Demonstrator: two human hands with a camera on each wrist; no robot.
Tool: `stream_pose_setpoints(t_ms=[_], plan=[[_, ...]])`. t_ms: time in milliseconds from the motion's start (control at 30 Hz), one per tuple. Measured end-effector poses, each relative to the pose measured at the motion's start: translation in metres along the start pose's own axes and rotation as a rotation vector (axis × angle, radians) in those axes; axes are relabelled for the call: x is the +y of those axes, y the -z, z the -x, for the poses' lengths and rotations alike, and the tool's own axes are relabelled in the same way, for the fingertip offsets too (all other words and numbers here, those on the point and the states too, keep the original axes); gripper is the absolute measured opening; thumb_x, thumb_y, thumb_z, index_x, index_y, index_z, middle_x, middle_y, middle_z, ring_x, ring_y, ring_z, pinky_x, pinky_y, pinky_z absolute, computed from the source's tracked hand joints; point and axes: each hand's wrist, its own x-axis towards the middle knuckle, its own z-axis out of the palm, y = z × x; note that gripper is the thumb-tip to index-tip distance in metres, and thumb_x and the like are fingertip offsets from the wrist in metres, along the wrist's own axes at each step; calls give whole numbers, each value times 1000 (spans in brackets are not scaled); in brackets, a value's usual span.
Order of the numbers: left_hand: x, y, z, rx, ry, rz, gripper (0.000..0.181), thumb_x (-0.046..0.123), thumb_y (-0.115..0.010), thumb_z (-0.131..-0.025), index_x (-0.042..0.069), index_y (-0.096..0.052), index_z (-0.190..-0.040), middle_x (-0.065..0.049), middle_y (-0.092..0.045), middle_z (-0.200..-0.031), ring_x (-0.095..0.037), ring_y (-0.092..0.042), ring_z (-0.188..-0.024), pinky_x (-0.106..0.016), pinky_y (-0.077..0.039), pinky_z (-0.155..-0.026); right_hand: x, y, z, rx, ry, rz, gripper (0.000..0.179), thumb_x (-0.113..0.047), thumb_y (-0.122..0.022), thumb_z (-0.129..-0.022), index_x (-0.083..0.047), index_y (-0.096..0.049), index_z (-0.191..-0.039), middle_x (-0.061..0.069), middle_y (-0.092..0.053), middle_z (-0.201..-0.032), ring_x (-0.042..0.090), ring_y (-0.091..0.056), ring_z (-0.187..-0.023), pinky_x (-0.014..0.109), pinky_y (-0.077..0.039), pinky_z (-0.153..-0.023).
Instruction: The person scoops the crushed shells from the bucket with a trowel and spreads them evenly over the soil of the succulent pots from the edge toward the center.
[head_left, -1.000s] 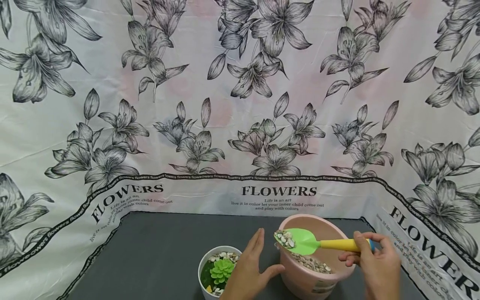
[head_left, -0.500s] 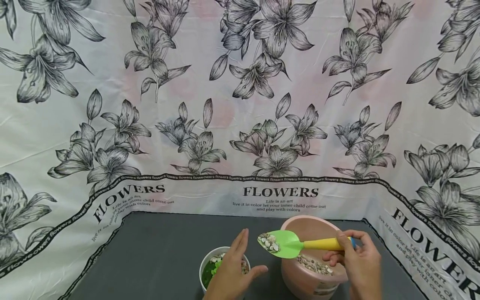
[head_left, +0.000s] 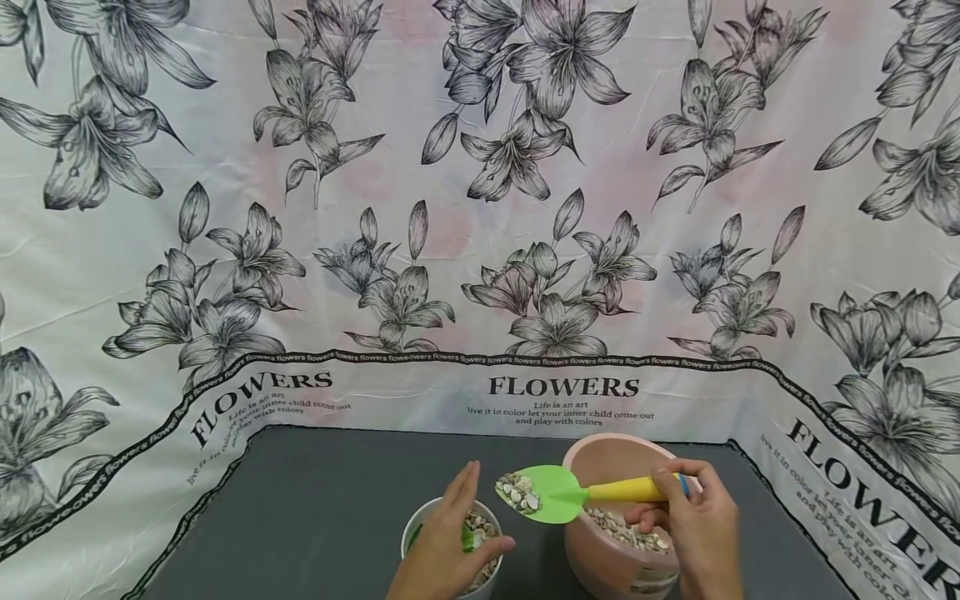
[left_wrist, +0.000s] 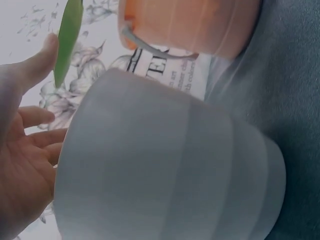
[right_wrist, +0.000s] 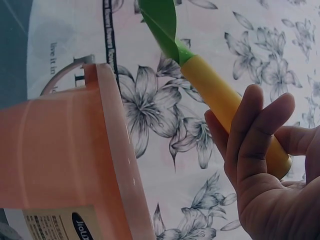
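My right hand (head_left: 699, 521) grips the yellow handle of a green toy trowel (head_left: 553, 495), held nearly level. Pale pebbles (head_left: 517, 492) lie on the blade's tip, which points left between the two containers. Below the handle stands a pink bucket (head_left: 600, 554) with more pebbles (head_left: 628, 532) inside. My left hand (head_left: 444, 546), fingers extended and thumb spread, is over a white pot (left_wrist: 150, 165) and holds nothing. That hand covers much of the pot, leaving pebbles and a bit of green plant (head_left: 471, 538) visible. In the right wrist view, the fingers wrap the handle's end.
A dark grey cloth (head_left: 322, 508) covers the table. Behind it and at both sides hangs a white curtain (head_left: 420, 392) printed with lilies and lettering. The bucket's grey handle (left_wrist: 155, 49) hangs at its side in the left wrist view.
The trowel with its pebbles has moved left, from over the bucket toward the white pot. My left hand has shifted left too, now hiding most of the plant.
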Motion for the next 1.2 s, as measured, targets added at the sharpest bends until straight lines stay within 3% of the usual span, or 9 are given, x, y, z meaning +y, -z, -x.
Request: stream_pose_setpoints(t_ms=[167, 333, 667, 933, 1033, 1067, 1200], plan=[[-6, 6, 3, -5, -9, -21, 102, 60, -72, -92, 4, -30, -165, -22, -37, -167, -46, -50, -145, -64, -52, -107, 0, -5, 2, -32, -2, 11, 25, -25, -54, -110, -4, -46, -121, 7, -70, -66, 17, -66, -47, 28, -57, -48], [-15, 12, 7, -49, 8, 17, 97, 51, -74, -95, 4, -27, -165, -26, -33, -168, -52, -46, -145, -68, -51, -105, 1, -10, 3, -51, -14, 46, 21, -20, -52, -111, -3, -45, -122, 7, -69, -62, 17, -66, -47, 28, -57, -48], [-37, 28, 19, -35, 35, 46, 99, 45, -81, -90, 7, -29, -165, -27, -31, -168, -56, -46, -143, -66, -54, -100, 10, -33, 11, -131, 59, 28, 18, -13, -51, -110, 3, -45, -117, 9, -69, -63, 16, -63, -43, 26, -56, -46], [-57, 37, 25, -150, 134, 113, 114, 49, -85, -84, 11, -20, -168, -28, -22, -171, -63, -31, -149, -77, -47, -102, 20, -49, 16, -210, 93, 33, 23, -15, -55, -110, 6, -47, -114, 8, -72, -67, 13, -63, -44, 26, -57, -45], [-69, 38, 26, -204, 94, 156, 118, 54, -82, -86, 9, -12, -169, -34, -16, -170, -68, -24, -149, -80, -45, -101, 26, -53, 17, -259, 126, 17, 21, -13, -55, -110, 7, -47, -113, 5, -75, -73, 13, -64, -45, 26, -57, -45], [-72, 38, 27, -220, 69, 183, 116, 58, -79, -87, 15, -9, -170, -36, -14, -169, -70, -22, -148, -82, -43, -100, 27, -55, 18, -271, 140, 11, 21, -12, -54, -109, 7, -47, -112, 4, -75, -74, 12, -64, -45, 26, -56, -45], [-87, 33, 27, -270, 0, 255, 119, 63, -73, -90, 16, 2, -169, -42, -10, -167, -74, -14, -147, -88, -37, -100, 29, -60, 21, -292, 162, 32, 18, -8, -54, -109, 8, -47, -111, 5, -75, -74, 12, -63, -44, 26, -56, -45]])
